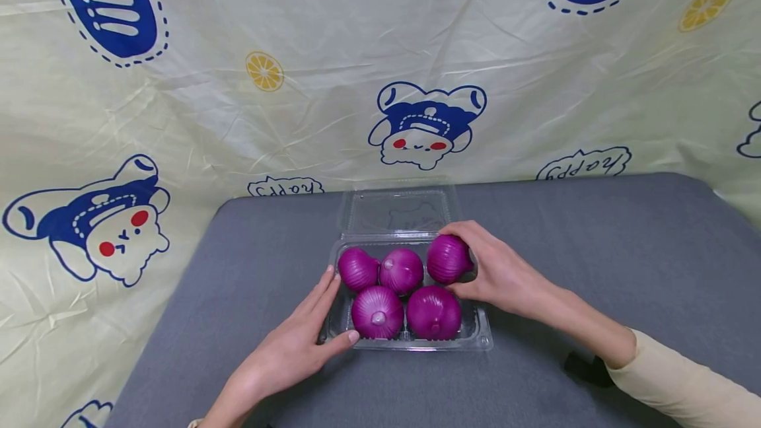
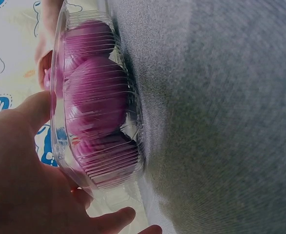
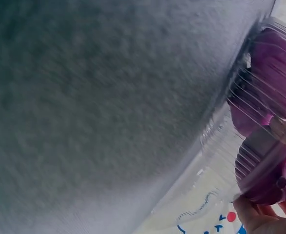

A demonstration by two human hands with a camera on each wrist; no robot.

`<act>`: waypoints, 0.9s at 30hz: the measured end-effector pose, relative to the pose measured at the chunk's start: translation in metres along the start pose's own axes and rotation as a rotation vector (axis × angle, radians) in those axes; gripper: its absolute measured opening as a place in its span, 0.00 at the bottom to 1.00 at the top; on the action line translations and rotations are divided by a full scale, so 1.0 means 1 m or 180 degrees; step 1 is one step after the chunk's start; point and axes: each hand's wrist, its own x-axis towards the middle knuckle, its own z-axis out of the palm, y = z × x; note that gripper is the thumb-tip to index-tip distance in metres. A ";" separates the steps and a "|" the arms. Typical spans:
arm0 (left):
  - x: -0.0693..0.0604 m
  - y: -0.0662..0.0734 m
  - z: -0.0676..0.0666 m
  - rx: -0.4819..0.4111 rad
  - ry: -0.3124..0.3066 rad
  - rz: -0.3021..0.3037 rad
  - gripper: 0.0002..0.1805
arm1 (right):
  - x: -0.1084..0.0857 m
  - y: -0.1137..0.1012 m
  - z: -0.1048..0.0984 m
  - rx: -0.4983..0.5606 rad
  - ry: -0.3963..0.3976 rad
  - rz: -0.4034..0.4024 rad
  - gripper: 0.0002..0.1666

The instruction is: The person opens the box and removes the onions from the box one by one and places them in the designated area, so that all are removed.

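A clear plastic clamshell box (image 1: 410, 345) holds several purple onions, such as the front-left onion (image 1: 378, 312) and the front-right onion (image 1: 434, 313). My right hand (image 1: 499, 273) grips the back-right onion (image 1: 447, 259) between thumb and fingers, at the box's right end. In the right wrist view that same onion (image 3: 262, 165) shows behind the ribbed plastic wall. My left hand (image 1: 297, 342) rests against the box's left side, fingers extended and thumb at the front rim. The left wrist view shows the thumb by the rim and onions (image 2: 96, 97) through the wall.
The box's transparent lid (image 1: 398, 210) lies folded back behind it. Under everything is a grey cloth-covered table (image 1: 594, 249). A printed cream curtain (image 1: 327, 18) hangs along the back edge. A dark object (image 1: 585, 370) lies beneath the right forearm.
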 end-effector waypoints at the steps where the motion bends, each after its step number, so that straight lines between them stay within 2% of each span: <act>1: 0.000 0.000 0.000 -0.0001 -0.0004 -0.0001 0.50 | 0.000 -0.001 -0.001 -0.0003 0.0019 -0.0007 0.47; 9: 0.000 0.000 0.001 -0.0009 -0.0016 -0.0036 0.51 | -0.006 -0.006 -0.015 -0.0086 0.0176 -0.0057 0.46; 18: -0.001 -0.001 0.001 -0.0022 -0.0005 -0.0013 0.50 | -0.018 0.000 -0.031 -0.0172 0.0257 0.0131 0.46; 27: -0.001 0.000 0.000 -0.0053 -0.0026 -0.0035 0.50 | -0.035 0.014 -0.039 -0.0305 0.0378 0.0229 0.53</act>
